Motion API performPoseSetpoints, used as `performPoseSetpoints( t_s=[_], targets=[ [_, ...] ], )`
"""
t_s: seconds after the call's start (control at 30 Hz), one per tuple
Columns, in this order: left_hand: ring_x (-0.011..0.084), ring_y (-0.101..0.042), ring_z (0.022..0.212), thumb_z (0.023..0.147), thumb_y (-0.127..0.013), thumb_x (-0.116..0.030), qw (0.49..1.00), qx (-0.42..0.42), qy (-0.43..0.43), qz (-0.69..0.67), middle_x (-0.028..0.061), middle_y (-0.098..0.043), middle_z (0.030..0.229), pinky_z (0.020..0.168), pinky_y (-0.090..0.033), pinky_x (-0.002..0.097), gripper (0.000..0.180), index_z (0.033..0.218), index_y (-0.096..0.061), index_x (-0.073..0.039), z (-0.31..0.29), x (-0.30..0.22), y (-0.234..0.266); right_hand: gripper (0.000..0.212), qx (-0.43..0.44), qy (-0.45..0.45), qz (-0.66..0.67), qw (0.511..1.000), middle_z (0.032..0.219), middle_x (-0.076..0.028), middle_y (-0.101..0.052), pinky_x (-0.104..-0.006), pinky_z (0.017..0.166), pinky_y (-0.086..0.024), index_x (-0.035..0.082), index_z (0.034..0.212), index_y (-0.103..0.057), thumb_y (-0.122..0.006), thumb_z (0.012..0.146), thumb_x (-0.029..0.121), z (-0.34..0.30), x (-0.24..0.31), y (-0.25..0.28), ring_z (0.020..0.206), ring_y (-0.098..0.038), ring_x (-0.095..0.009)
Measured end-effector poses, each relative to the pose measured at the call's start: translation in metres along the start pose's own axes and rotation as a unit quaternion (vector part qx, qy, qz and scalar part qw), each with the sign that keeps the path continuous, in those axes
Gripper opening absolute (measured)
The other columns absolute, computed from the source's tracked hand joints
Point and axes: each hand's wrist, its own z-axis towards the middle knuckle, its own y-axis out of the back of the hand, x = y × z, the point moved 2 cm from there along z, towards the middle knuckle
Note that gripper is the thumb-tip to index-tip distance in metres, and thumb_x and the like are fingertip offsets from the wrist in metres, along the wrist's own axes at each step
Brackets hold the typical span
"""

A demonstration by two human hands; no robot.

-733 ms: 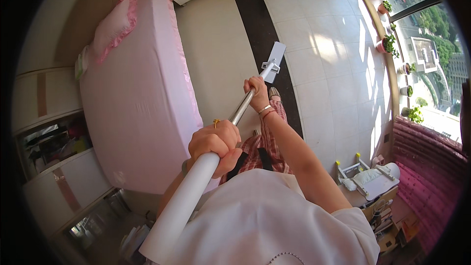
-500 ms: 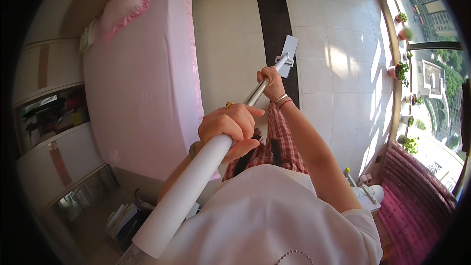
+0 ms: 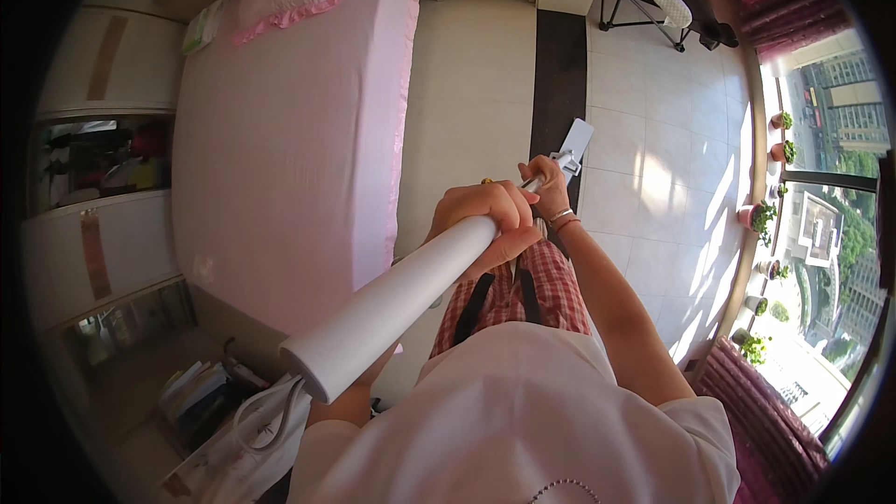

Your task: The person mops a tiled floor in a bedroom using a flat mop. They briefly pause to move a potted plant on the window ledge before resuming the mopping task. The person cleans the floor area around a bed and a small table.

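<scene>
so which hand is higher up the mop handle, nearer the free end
The left hand, wrapped round the thick white mop handle close to the body. The right hand grips much lower, just above the flat mop head.

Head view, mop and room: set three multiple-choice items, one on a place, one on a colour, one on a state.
1. Where is the mop head?
A. on the bed
B. on the floor by the dark strip
C. on the chair

2. What colour is the bed cover?
A. pink
B. green
C. grey

3. How is the mop handle held?
A. by one hand only
B. by both hands
C. by no hand, leaning on the bed

Answers:
1 B, it rests flat on the tiles at the edge of the dark strip.
2 A, the sheet and pillow are pink.
3 B, the left hand grips high and the right hand lower.
</scene>
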Motion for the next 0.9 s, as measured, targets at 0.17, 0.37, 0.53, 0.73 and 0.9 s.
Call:
performPoseSetpoints(
  t_s=[0.17,0.37,0.53,0.73,0.9],
  targets=[
    [0.0164,-0.049,0.056,0.081,-0.067,0.006,0.998,0.054,-0.022,-0.019,0.0044,-0.055,0.064,0.060,-0.048,0.0334,0.024,0.073,-0.047,-0.006,-0.015,0.005,0.005,0.025,-0.169,-0.045,0.007,0.985,0.076,-0.012,-0.059,-0.0418,0.072,-0.045,0.003,0.072,-0.055,-0.071,0.085,0.017,-0.021,0.002,-0.022,0.077,-0.055,-0.034],
    [0.0148,-0.045,0.057,0.087,-0.045,0.010,0.998,-0.054,0.035,0.009,0.0043,-0.050,0.065,0.068,-0.047,0.0377,0.020,0.076,-0.041,-0.006,-0.076,-0.008,0.047,0.012,-0.044,-0.003,-0.022,0.999,0.076,-0.009,-0.055,-0.0398,0.074,-0.044,0.007,0.068,-0.053,-0.062,0.076,0.003,-0.031,-0.002,-0.076,0.080,-0.051,-0.033],
    [0.0154,-0.047,0.060,0.087,-0.046,0.010,0.989,-0.114,0.081,0.037,0.0034,-0.048,0.066,0.072,-0.047,0.0390,0.020,0.079,-0.040,-0.007,-0.139,-0.039,0.091,0.007,0.089,0.029,0.003,0.996,0.077,-0.009,-0.057,-0.0407,0.075,-0.046,0.007,0.070,-0.058,-0.064,0.073,0.004,-0.057,0.024,-0.136,0.084,-0.053,-0.033],
    [0.0147,-0.044,0.058,0.090,-0.042,0.003,0.958,-0.255,0.111,0.068,0.0021,-0.045,0.062,0.070,-0.046,0.0393,0.017,0.080,-0.037,-0.009,-0.228,-0.081,0.138,0.014,0.204,0.086,-0.077,0.972,0.083,-0.007,-0.059,-0.0410,0.078,-0.046,0.008,0.074,-0.057,-0.069,0.077,0.014,-0.102,0.141,-0.193,0.092,-0.055,-0.028],
    [0.0145,-0.043,0.056,0.088,-0.043,0.005,0.969,-0.240,0.064,0.010,0.0030,-0.046,0.062,0.067,-0.045,0.0389,0.018,0.080,-0.037,-0.009,-0.235,-0.068,0.160,0.025,0.246,0.224,0.049,0.942,0.069,-0.007,-0.057,-0.0379,0.070,-0.046,0.007,0.071,-0.052,-0.074,0.079,0.018,-0.105,0.208,-0.194,0.072,-0.059,-0.028]
  ],
)
